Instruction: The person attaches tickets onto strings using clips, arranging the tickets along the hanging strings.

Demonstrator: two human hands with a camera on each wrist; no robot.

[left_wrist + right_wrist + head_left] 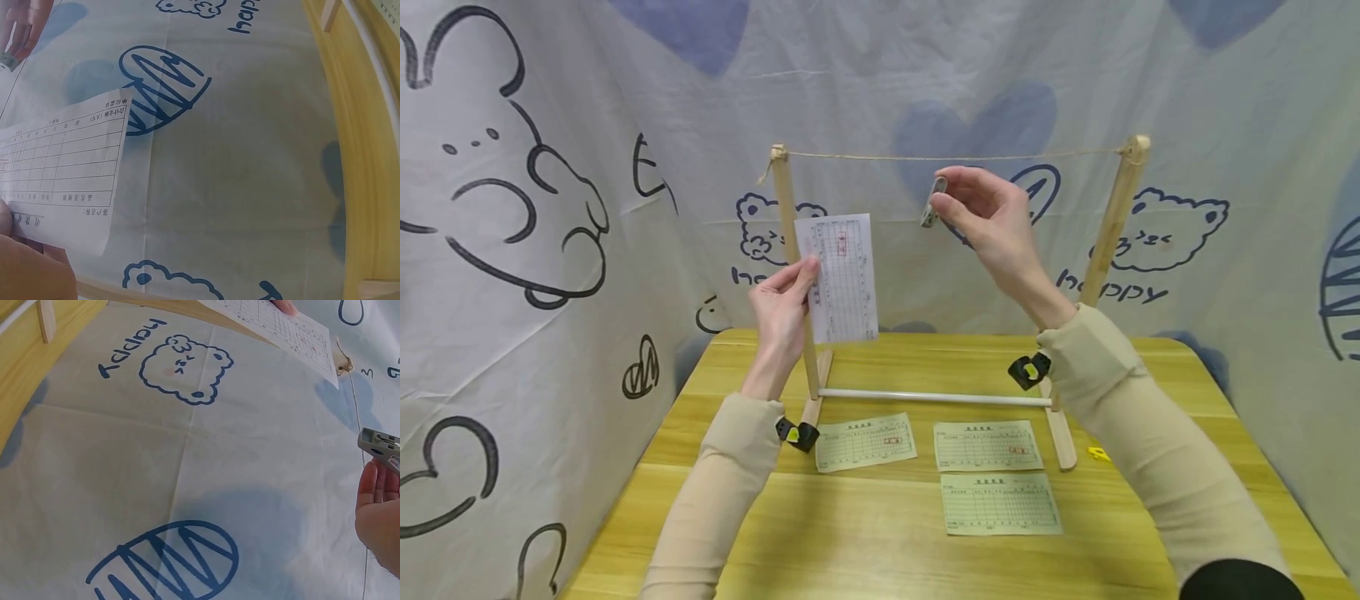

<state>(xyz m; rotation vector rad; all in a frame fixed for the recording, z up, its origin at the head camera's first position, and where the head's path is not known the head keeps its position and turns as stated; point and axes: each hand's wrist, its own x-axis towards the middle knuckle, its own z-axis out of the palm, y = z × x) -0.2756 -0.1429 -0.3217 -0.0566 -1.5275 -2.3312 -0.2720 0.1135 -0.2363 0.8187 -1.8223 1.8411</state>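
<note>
My left hand (pixel 781 312) pinches a white printed receipt slip (pixel 846 292) by its side edge, thumb in front. The slip stands upright near the left post, below the string, with a red stamp mark on it. Between thumb and fingers of my right hand (pixel 996 221) is a small grey clothes peg (pixel 929 214), held just under the string (pixel 880 157). The right wrist view shows the end of the peg (pixel 378 442). Peg and slip are apart. In the left wrist view the slip (pixel 69 156) shows table lines and printed characters.
A wooden frame with a left post (pixel 784 187) and right post (pixel 1116 221) carries the string; a white rod (pixel 932 397) joins its base. On the table (pixel 850 542) lie a left slip (pixel 865 443), two right slips (pixel 988 446) and a yellow item (pixel 1098 454).
</note>
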